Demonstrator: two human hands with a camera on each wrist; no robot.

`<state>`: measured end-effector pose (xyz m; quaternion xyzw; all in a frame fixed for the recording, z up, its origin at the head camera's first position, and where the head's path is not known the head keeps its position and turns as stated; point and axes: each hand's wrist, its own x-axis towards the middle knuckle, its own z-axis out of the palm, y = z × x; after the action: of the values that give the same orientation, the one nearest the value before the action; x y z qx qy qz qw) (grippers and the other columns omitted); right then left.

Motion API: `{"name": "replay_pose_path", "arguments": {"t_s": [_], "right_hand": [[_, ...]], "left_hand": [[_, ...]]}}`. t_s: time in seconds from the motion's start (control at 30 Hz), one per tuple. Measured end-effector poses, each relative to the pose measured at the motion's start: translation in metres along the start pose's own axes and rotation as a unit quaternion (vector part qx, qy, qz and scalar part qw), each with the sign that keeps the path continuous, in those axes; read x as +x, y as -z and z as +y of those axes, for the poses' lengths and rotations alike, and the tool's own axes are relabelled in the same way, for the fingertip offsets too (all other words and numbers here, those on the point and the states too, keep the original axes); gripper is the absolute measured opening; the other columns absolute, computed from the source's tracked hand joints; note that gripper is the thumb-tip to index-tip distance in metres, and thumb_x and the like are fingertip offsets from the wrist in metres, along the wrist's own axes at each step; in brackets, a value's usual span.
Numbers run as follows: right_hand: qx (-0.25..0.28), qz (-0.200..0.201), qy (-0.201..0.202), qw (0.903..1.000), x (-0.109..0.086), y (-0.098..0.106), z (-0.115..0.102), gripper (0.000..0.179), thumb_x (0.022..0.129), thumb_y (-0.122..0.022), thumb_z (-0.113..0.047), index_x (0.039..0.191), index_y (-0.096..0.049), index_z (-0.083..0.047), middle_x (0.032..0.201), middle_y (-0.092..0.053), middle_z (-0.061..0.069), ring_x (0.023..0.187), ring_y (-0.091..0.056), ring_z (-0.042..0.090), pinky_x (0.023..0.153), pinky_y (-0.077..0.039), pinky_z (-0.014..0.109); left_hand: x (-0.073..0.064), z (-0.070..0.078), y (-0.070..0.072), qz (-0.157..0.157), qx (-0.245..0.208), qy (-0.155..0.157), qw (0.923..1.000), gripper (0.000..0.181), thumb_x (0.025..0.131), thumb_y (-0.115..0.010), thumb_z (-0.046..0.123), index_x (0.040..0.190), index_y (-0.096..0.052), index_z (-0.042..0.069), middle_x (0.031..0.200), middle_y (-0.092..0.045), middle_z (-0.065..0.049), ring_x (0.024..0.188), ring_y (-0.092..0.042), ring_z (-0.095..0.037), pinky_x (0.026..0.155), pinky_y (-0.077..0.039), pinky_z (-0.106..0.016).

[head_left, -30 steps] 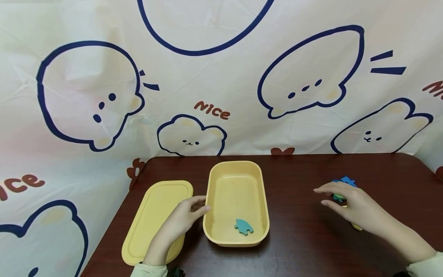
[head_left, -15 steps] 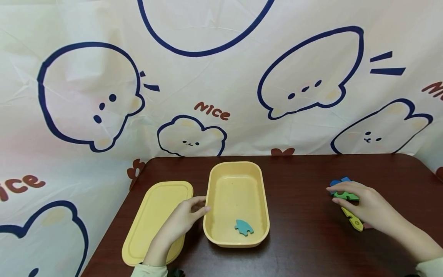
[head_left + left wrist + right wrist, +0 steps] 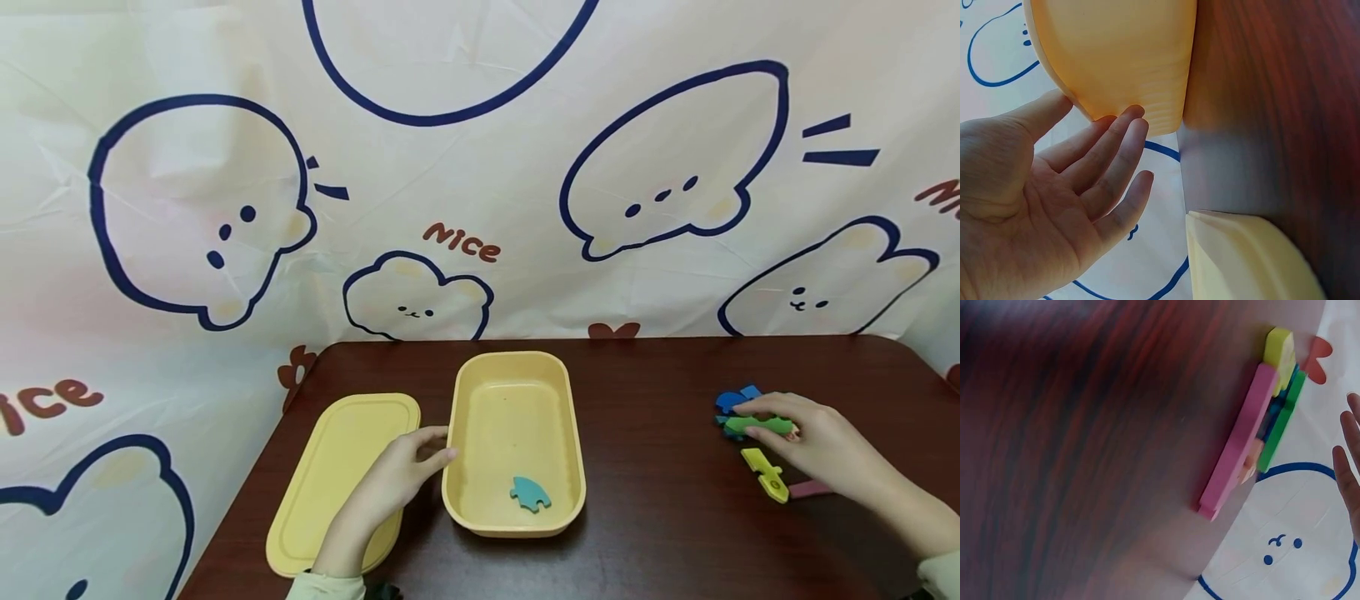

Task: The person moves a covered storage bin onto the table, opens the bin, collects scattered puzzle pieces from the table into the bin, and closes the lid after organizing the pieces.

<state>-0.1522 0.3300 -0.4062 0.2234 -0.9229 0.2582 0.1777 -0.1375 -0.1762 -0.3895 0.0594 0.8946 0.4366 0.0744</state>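
Observation:
A yellow plastic box [image 3: 517, 529] stands in the middle of the table with a teal puzzle piece [image 3: 530, 494] inside. My left hand [image 3: 397, 475] holds its left rim, the thumb over the edge and fingertips against the outer wall, as the left wrist view shows. On the right, my right hand [image 3: 813, 429] hovers with thumb and fingers apart above a green puzzle piece [image 3: 757, 426]. Around it lie a blue piece [image 3: 729, 402], a yellow piece [image 3: 767, 477] and a pink piece [image 3: 810, 489], partly hidden by the hand. In the right wrist view the fingertips are apart from the pieces.
A yellow lid [image 3: 341, 467] lies left of the box, partly under the left forearm. The dark brown table [image 3: 645, 517] ends at the back against a white cloth [image 3: 525, 183] printed with blue cartoon outlines.
My right hand has moved rightward over the pieces, uncovering more of the green, blue, yellow and pink ones. The left hand and the box stay where they were.

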Motion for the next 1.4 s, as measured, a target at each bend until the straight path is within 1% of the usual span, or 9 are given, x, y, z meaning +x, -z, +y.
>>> {"name": "replay_pose_path", "arguments": {"t_s": [0.27,0.47,0.73,0.87,0.97,1.0,1.17,1.27,1.4], "right_hand": [[-0.033,-0.003,-0.005,0.9995,0.001,0.002,0.011,0.034,0.078,-0.081,0.003,0.107,-0.073,-0.013,0.096,-0.064,0.002,0.058,-0.037,0.002,0.046,-0.034,0.021],[-0.04,-0.023,-0.032,0.9984,0.0,0.003,0.02,0.03,0.081,-0.08,-0.001,0.108,-0.073,-0.011,0.099,-0.066,0.004,0.063,-0.038,0.003,0.048,-0.033,0.022],[-0.054,-0.032,-0.037,0.9973,0.0,0.003,0.031,0.03,0.08,-0.082,-0.005,0.107,-0.073,-0.01,0.102,-0.068,0.007,0.069,-0.045,0.002,0.052,-0.036,0.023],[-0.051,-0.052,-0.061,0.9955,0.0,0.003,0.035,0.029,0.083,-0.08,-0.007,0.111,-0.072,-0.007,0.103,-0.066,0.012,0.06,-0.051,0.002,0.053,-0.04,0.023],[-0.044,-0.067,-0.078,0.9937,-0.001,0.002,0.038,0.029,0.085,-0.078,-0.009,0.113,-0.071,-0.005,0.1,-0.063,0.01,0.052,-0.05,0.002,0.054,-0.041,0.024],[-0.046,-0.069,-0.08,0.9933,-0.001,0.001,0.038,0.029,0.085,-0.078,-0.009,0.113,-0.071,-0.005,0.097,-0.062,0.008,0.052,-0.049,0.002,0.055,-0.04,0.024],[-0.06,-0.072,-0.064,0.9935,0.0,0.0,0.044,0.029,0.081,-0.081,-0.007,0.109,-0.074,-0.005,0.093,-0.062,0.005,0.06,-0.049,-0.001,0.056,-0.042,0.024],[-0.078,-0.065,-0.048,0.9936,0.001,0.0,0.048,0.029,0.076,-0.085,-0.007,0.104,-0.076,-0.008,0.096,-0.065,0.007,0.071,-0.052,0.006,0.059,-0.046,0.027],[-0.1,-0.066,-0.04,0.992,0.003,-0.001,0.051,0.026,0.074,-0.087,-0.009,0.098,-0.078,-0.01,0.098,-0.068,0.009,0.086,-0.054,0.02,0.067,-0.052,0.039]], "left_hand": [[0.0,0.0,0.001,-0.003,-0.004,-0.004,1.0,0.037,0.098,-0.066,0.02,0.13,-0.062,0.001,0.115,-0.068,-0.008,0.107,-0.064,-0.026,0.091,-0.051,-0.046],[0.0,-0.001,0.0,-0.003,-0.001,-0.007,1.0,0.037,0.098,-0.065,0.019,0.13,-0.062,0.001,0.116,-0.068,-0.009,0.107,-0.064,-0.026,0.091,-0.051,-0.045],[0.0,-0.002,0.0,-0.006,-0.003,-0.018,0.9998,0.037,0.098,-0.065,0.019,0.129,-0.062,0.0,0.115,-0.069,-0.01,0.107,-0.065,-0.026,0.091,-0.051,-0.045],[0.0,-0.002,0.0,-0.007,-0.003,-0.019,0.9998,0.037,0.098,-0.065,0.019,0.13,-0.062,0.0,0.116,-0.068,-0.011,0.108,-0.064,-0.027,0.091,-0.051,-0.046],[-0.001,-0.002,0.0,-0.005,-0.003,-0.019,0.9998,0.037,0.098,-0.065,0.019,0.13,-0.062,0.0,0.116,-0.068,-0.011,0.108,-0.064,-0.027,0.092,-0.051,-0.046],[-0.001,-0.003,0.0,-0.004,-0.003,-0.019,0.9998,0.037,0.098,-0.065,0.019,0.13,-0.062,0.0,0.116,-0.068,-0.011,0.108,-0.064,-0.027,0.092,-0.051,-0.046],[-0.001,-0.003,0.0,-0.002,0.0,-0.017,0.9999,0.037,0.098,-0.065,0.019,0.13,-0.062,0.0,0.116,-0.068,-0.011,0.108,-0.064,-0.027,0.092,-0.051,-0.046],[-0.001,-0.003,0.0,-0.002,0.003,-0.018,0.9998,0.037,0.098,-0.064,0.018,0.13,-0.062,-0.001,0.116,-0.068,-0.011,0.108,-0.064,-0.027,0.092,-0.051,-0.046],[0.0,-0.002,0.0,-0.003,0.006,-0.021,0.9998,0.036,0.098,-0.064,0.017,0.129,-0.062,-0.001,0.117,-0.068,-0.012,0.108,-0.064,-0.028,0.092,-0.051,-0.046]]}}
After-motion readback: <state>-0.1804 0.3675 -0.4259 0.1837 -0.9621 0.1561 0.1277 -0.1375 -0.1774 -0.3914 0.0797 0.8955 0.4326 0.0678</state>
